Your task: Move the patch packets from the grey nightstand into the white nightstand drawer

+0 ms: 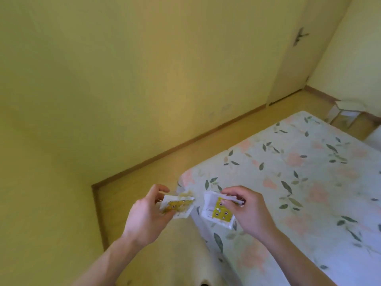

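Nearest me, the left hand (147,211) pinches one patch packet (178,205) over the floor, just off the corner of the flowered bed (299,182). The right hand (245,211) grips a second packet (218,209) above that same bed corner. Neither nightstand shows here. Best, I'd say, to keep both pinches firm on these thin, slippery sachets while carrying them. A small stool (346,110) stands past the bed's far corner.

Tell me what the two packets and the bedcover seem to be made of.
Left packet, gripped by the left hand: thin white plastic or coated paper, crinkled, printed yellow. Right packet, pinched by the right hand: likely the same, slightly glossy, seamed edges. Bedcover: matte woven cloth, floral print.
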A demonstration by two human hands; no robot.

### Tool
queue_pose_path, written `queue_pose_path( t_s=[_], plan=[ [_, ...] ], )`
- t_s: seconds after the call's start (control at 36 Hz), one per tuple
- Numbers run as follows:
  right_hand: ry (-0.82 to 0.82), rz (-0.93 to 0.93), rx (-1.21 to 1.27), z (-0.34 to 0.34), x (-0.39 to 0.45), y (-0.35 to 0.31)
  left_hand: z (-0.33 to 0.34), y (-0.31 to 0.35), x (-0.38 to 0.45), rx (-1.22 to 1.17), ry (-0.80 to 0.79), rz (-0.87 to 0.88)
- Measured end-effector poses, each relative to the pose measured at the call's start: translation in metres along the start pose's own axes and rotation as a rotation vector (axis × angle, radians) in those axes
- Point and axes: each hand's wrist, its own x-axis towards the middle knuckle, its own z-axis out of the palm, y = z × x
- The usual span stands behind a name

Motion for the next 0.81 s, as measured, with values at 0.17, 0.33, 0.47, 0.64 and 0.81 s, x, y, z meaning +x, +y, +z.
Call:
queue_pose_path(
  t_s=[0.17,0.33,0.47,0.64,0.81],
  plan=[
    [-0.104,-0.045,-0.022,0.049,0.110,-0.036,-0.042,-0.044,0.069,-0.074,0.068,-0.050],
    [-0.093,-0.051,-0.049,0.099,0.206,-0.058,-0.076,-0.078,0.161,-0.143,0.068,-0.052],
    [-0.008,-0.018,-0.053,0.129,0.274,-0.076,-0.108,-0.099,0.253,-0.199,-0.026,-0.046],
    [0.081,0.041,-0.053,0.150,0.346,-0.086,-0.128,-0.113,0.370,-0.185,-0.110,-0.026],
    [0.155,0.115,-0.066,0.148,0.421,-0.082,-0.128,-0.106,0.475,-0.164,-0.190,0.062]
  ],
)
